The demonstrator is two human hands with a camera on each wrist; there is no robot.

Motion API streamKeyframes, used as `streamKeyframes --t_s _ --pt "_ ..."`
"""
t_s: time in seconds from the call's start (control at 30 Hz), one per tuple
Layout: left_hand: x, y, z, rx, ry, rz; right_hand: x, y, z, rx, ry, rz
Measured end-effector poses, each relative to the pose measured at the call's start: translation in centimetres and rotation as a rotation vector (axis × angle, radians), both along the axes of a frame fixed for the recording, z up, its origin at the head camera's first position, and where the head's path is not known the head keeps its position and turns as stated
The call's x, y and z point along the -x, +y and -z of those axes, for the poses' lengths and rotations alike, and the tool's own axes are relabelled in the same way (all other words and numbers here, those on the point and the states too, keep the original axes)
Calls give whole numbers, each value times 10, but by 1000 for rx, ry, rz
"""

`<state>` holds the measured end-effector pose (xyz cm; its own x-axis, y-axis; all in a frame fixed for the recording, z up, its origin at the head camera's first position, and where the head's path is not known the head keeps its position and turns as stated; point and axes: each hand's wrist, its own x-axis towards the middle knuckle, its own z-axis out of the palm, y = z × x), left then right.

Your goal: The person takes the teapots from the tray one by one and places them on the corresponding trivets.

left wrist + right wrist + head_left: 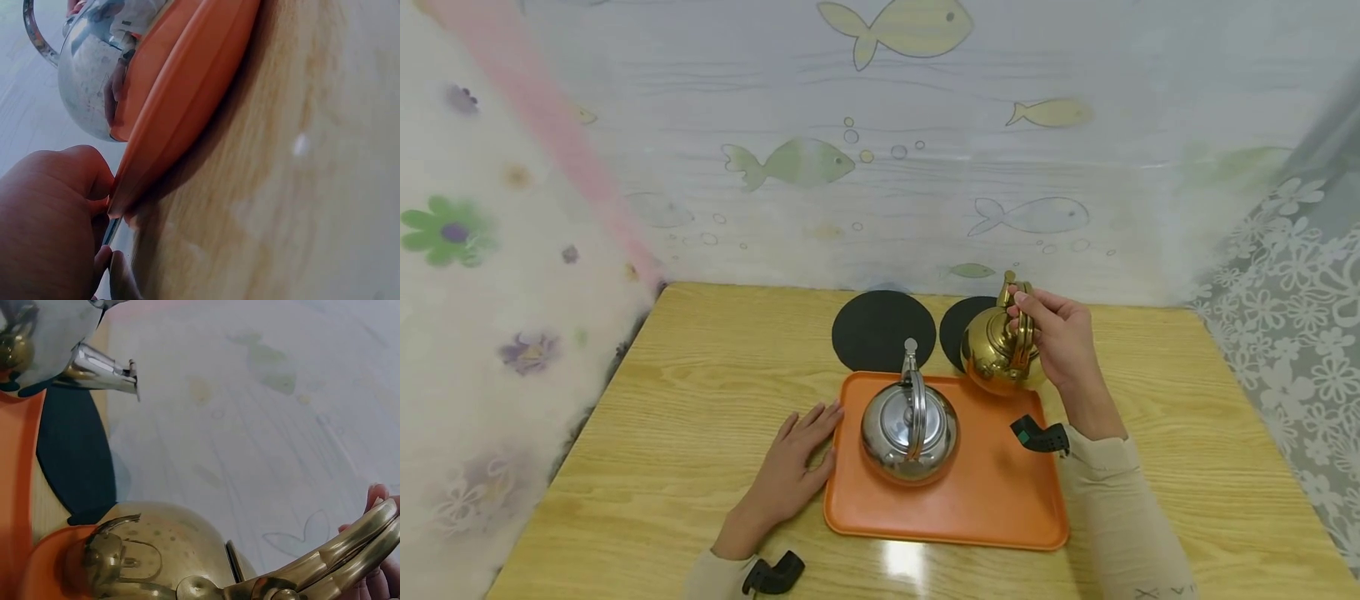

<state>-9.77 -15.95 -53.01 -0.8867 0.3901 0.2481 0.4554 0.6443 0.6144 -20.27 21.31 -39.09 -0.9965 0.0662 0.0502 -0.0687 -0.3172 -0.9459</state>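
Observation:
My right hand (1063, 337) grips the handle of a shiny gold kettle (988, 350), its spout pointing to the back. In the head view the kettle overlaps the tray's back right corner and part of the right black mat. A silver kettle (898, 429) stands upright on the left half of the orange tray (970, 517), its handle raised and its spout toward the back. At the tray's left edge, my left hand (793, 458) rests with its fingers spread and fingertips at the rim. The left wrist view shows this hand (50, 206) against the tray's side wall (181, 94).
Two round black mats lie at the back of the wooden table (700, 400): the left mat (880, 329) behind the silver kettle, the right mat (958, 321) partly hidden by the gold one. A fish-patterned curtain (910, 183) rises along the table's back edge.

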Motion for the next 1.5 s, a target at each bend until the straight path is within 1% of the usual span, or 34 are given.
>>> streamKeyframes --t_s 0.23,0.53,0.73,1.03,1.17,1.27,1.4,1.5 --pt "0 -1 -1 5 -4 4 3 1 -2 -5 13 -3" --pt "0 -1 0 10 -13 4 4 5 -4 -154 6 -32" --pt "0 -1 1 6 -9 9 7 9 -5 -176 17 -40" --pt "-1 -2 1 8 9 7 13 13 -6 -237 31 -36" --pt "-1 -2 0 3 37 10 18 13 -6 -246 48 -37" --pt "-2 -2 -1 6 45 11 23 14 -6 -220 59 -41" --pt "-1 -2 0 6 19 17 29 16 -6 -178 64 -49" --pt "-1 -3 0 7 -1 17 32 16 -5 -174 57 -51"
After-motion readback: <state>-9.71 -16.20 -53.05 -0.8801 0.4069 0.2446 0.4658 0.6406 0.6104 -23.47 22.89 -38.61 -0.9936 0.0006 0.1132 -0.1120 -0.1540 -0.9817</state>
